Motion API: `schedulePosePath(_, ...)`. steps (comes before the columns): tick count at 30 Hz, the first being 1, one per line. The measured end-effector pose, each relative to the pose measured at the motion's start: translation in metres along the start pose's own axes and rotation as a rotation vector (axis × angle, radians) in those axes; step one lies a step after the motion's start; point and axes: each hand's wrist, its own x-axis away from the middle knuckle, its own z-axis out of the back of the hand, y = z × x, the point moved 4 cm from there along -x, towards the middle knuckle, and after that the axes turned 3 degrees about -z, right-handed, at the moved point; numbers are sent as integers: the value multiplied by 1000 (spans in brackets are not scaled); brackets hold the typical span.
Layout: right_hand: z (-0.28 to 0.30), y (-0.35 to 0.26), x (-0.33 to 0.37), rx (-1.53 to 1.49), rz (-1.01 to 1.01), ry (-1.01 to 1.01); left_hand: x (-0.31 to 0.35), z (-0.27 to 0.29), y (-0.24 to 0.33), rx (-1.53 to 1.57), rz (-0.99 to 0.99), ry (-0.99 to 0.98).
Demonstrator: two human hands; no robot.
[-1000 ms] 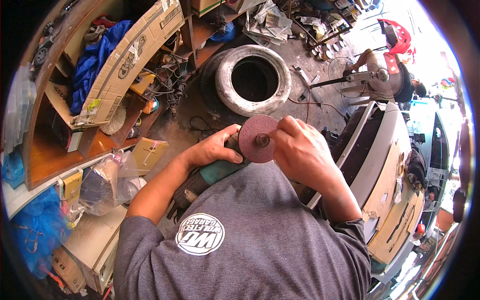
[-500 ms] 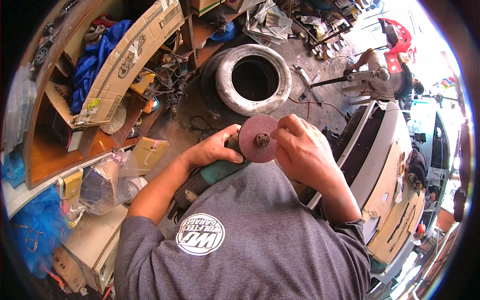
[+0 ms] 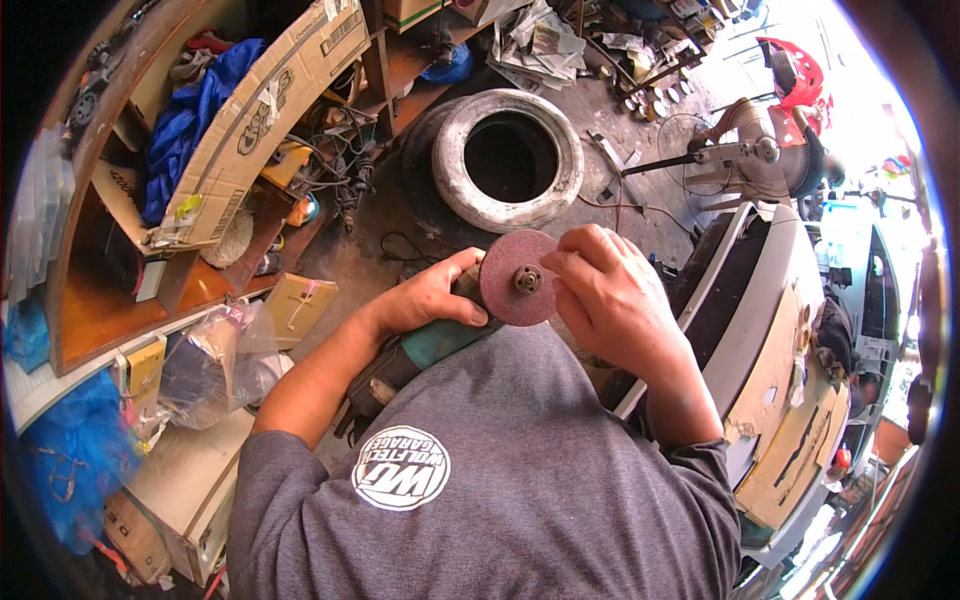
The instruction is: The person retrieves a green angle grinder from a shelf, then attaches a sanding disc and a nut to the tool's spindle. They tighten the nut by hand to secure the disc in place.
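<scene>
My left hand (image 3: 432,298) is wrapped round the head of a teal angle grinder (image 3: 445,342), which lies tilted against my shirt front. A round reddish-brown sanding disc (image 3: 505,298) is mounted on it, facing up toward me. At the disc's centre sits a dark metal flange nut (image 3: 528,280) with small holes. My right hand (image 3: 610,300) is at the disc's right edge, its fingers curled and the index fingertip close to the nut. Whatever those fingers pinch, if anything, is hidden behind the hand.
Beyond my hands a worn, whitish tyre (image 3: 455,165) lies on the floor. Wooden shelves (image 3: 75,330) with a cardboard box (image 3: 270,120) line the left. Car bumpers (image 3: 765,290) and flattened cardboard (image 3: 800,460) stand at my right, with a pedestal fan (image 3: 770,150) farther off.
The disc and nut have shifted very slightly to the right. My right hand has turned a little and its fingers have moved at the disc's edge. My left hand keeps its hold.
</scene>
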Motion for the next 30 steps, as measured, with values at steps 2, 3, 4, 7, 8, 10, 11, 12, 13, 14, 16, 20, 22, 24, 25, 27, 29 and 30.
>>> schedulePosePath(2,0,-5,-6,2,134,51,-3,-4,4,-30,-60,-14)
schedulePosePath(3,-2,-10,-12,21,239,75,-3,-5,5,-44,-90,-21)
schedulePosePath(4,-6,-14,-17,35,343,104,-4,-4,5,-97,-66,-56)
schedulePosePath(7,-25,-28,-31,54,604,3,-5,4,4,-250,-27,-144)
schedulePosePath(8,-28,-35,-36,54,686,-37,-4,4,4,-309,-47,-152)
schedulePosePath(10,-42,-39,-41,10,836,-69,-4,4,3,-419,-92,-161)
schedulePosePath(11,-49,-40,-41,-13,911,-87,-4,3,3,-469,-120,-162)
schedulePosePath(12,-55,-38,-43,-16,914,-79,-5,2,4,-520,-147,-160)
schedulePosePath(13,-61,-37,-45,-19,919,-76,-5,1,3,-560,-170,-153)
schedulePosePath(14,-64,-36,-45,-21,924,-74,-6,0,2,-607,-198,-148)
schedulePosePath(16,-66,-30,-47,-44,763,-90,-5,-1,3,-704,-267,-132)
schedulePosePath(20,-75,-15,-52,-35,366,34,-9,1,2,-756,-292,-69)
schedulePosePath(22,-76,-8,-52,7,87,172,-9,1,-7,-503,-66,-51)
schedulePosePath(24,-80,-1,-53,9,-89,322,-11,1,-8,-337,32,-14)
schedulePosePath(25,-79,2,-54,-9,-158,343,-11,-1,1,-324,-3,0)
schedulePosePath(27,-71,7,-52,-79,-238,360,-13,-6,3,-213,-48,8)
schedulePosePath(29,-33,19,-41,-184,-201,457,-15,-8,10,-245,-38,-59)
schedulePosePath(30,-11,28,-35,-257,-191,493,-16,-8,13,-257,-41,-80)
